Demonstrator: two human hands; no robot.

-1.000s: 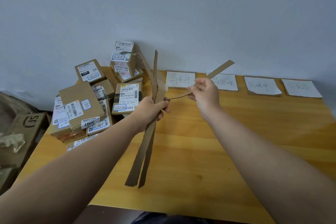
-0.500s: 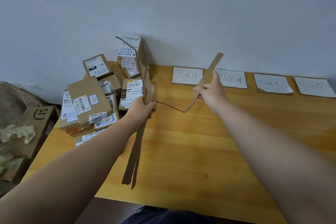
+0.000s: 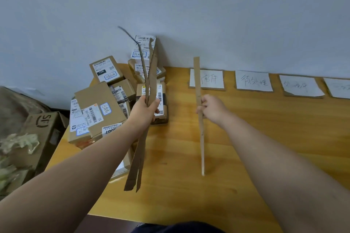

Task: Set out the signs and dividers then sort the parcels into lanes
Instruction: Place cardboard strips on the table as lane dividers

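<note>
Left grip point(image 3: 144, 109): fingers curled tight round a bundle of cardboard strips point(image 3: 139, 159), held about the middle of their length.
Bundle of cardboard strips: roughly upright and above the tabletop point(image 3: 189, 204). The upper ends fan out in front of the parcel pile, and one shows only as a thin dark curve (probably seen edge-on). The lower ends hang over the near left part of the tabletop.
Right grip point(image 3: 212, 108): closed round a single cardboard strip point(image 3: 201, 138), with the fingers wrapped across it somewhat above its middle.
Single cardboard strip: nearly vertical in the view and well apart from the bundle. Its upper end crosses the left edge of the first sign point(image 3: 212, 79). Its lower end points down at the tabletop; whether it touches the wood cannot be told.
Signs: four white sheets with handwritten characters, lying flat in a row along the far edge by the wall. After the first come the second sign point(image 3: 253, 81), the third sign point(image 3: 301, 86) and the fourth sign point(image 3: 339, 88), which is cut by the picture's right edge.
Parcel pile point(image 3: 106, 108): brown cartons with white barcode labels, heaped on the far left corner of the tabletop, tallest next to the wall, none yet in a lane.
Off the tabletop: an open brown carton point(image 3: 43, 125) stands lower down at the left, with pale crumpled packing point(image 3: 19, 142) beside it.
</note>
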